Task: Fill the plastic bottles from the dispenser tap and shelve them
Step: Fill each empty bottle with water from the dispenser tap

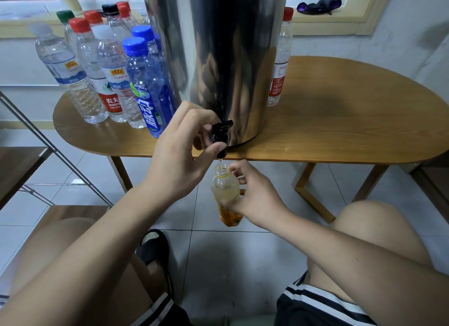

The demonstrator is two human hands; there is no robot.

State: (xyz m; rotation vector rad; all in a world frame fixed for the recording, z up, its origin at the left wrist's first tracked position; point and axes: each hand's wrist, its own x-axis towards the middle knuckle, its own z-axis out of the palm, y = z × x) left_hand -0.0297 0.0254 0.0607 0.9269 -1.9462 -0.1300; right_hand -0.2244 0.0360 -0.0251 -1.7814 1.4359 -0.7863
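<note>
Standing at the far left, a metal-framed shelf (pixel 19 165) sits beside the wooden desk (pixel 340 121). A cluster of capped plastic bottles (pixel 107 65) crowds the desk's left end, just beside the steel dispenser (pixel 218 58). The left grip (pixel 179 155) pinches the black tap (pixel 220 136) at the dispenser's base, thumb underneath and fingers curled over the lever. A thin stream falls into the uncapped bottle (pixel 226 189), which is upright just below the desk edge, under the spout. The right grip (pixel 255 199) is closed round its orange-labelled body. One red-capped bottle (pixel 279 58) stands right of the dispenser; a dark cloth (pixel 318 6) lies on the windowsill.
</note>
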